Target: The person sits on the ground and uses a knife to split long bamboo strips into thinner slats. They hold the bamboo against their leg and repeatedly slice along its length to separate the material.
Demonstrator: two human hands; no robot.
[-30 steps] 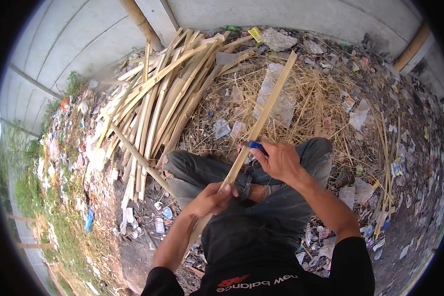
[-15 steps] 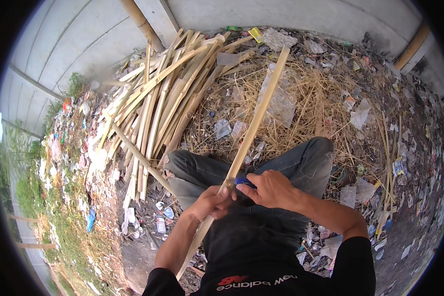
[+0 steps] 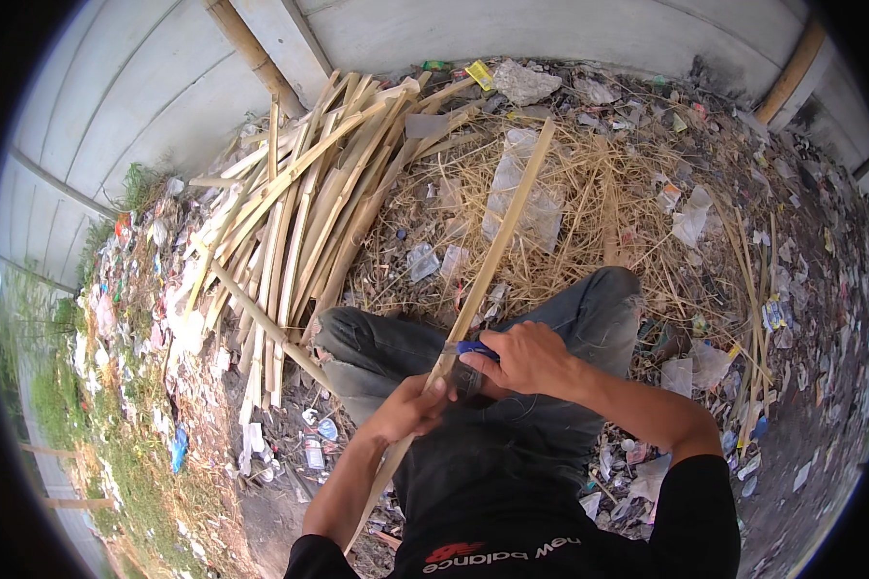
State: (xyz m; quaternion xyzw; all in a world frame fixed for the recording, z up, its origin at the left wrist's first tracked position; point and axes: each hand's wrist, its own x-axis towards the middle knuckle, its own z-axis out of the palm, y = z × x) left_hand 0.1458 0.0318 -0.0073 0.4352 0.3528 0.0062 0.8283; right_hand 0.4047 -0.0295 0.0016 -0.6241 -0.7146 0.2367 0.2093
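A long, pale bamboo strip [image 3: 500, 232] slants from the straw-covered ground ahead, across my lap and down past my left forearm. My left hand [image 3: 410, 409] is closed round its lower part, thumb on top. Just above that grip, my right hand [image 3: 531, 357] clasps a blue-handled knife [image 3: 478, 349]. The knife's front end meets the strip's right side; its blade is too small to make out clearly. I sit cross-legged, with dark trousers [image 3: 579, 314] beneath both hands.
A heap of split bamboo strips [image 3: 309, 193] lies ahead on the left, one thicker pole [image 3: 261, 314] reaching toward my left knee. Straw shavings [image 3: 589, 183] and plastic litter cover the ground ahead. Thin strips [image 3: 758, 318] lie at right. A grey wall [image 3: 550, 34] stands behind.
The strip has come slightly back toward me. My right hand and the knife have shifted a little forward along it, while my left hand keeps its grip. The whole view has swung slightly.
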